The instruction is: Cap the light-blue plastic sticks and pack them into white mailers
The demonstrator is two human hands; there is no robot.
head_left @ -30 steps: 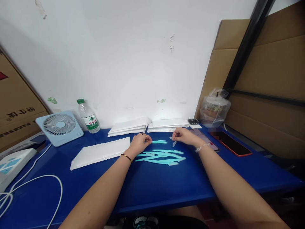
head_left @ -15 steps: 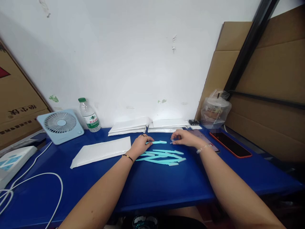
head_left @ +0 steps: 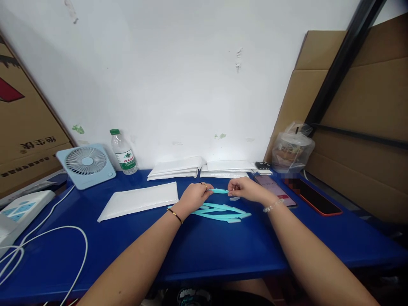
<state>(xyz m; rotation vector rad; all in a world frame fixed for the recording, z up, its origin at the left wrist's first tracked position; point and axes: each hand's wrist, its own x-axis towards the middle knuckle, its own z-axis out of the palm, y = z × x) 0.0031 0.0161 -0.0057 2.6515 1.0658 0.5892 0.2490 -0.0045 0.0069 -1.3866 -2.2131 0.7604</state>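
A turquoise eyebrow razor lies level between my two hands, above the blue table. My left hand is closed on its left end, the fingers pinched together. My right hand pinches at the razor's right end, where the fingers partly hide it. Just below those fingertips shows a small clear plastic piece; whether it is held or resting on the table I cannot tell. Several more turquoise razors lie overlapping in a loose pile nearer me, partly behind my left wrist.
A white padded envelope lies to the left, with stacked envelopes along the wall. A blue fan, water bottle and white cable occupy the left. Two phones and a bagged tub are at right.
My right hand, apart from the razor before, has come to its right end. The uppermost razor of the pile no longer shows in its former place. The view has shifted slightly.
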